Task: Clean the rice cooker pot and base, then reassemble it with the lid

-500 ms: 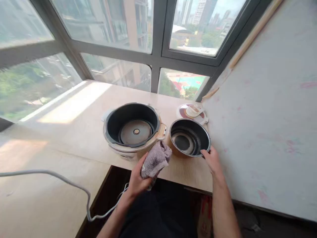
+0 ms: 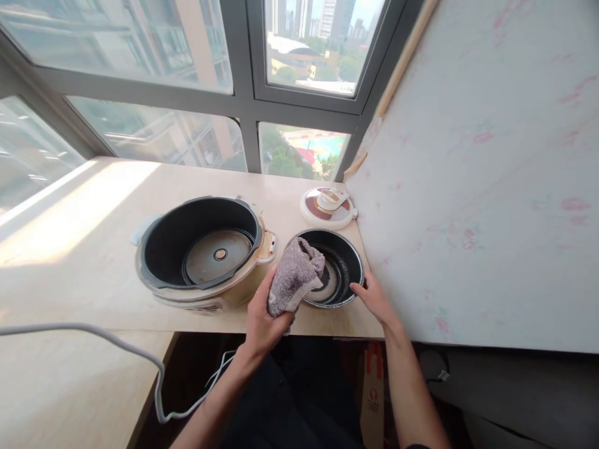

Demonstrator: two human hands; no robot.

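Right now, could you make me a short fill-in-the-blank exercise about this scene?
The left hand grips the cloth; the ____ hand touches the pot.
Of the cooker and the pot, the lid lies nearer the ____.
The cooker's inner wall is coloured ____.
Missing words: right; pot; black.

The cloth (image 2: 292, 280), greyish purple and fuzzy, is bunched into a thick folded roll in the left hand (image 2: 266, 321), its upper end in front of the pot's left side. The round pot (image 2: 353, 259), black inside with a pale ring on its bottom, sits open and upright on the bench (image 2: 93, 305), the right hand (image 2: 374, 298) at its rim.
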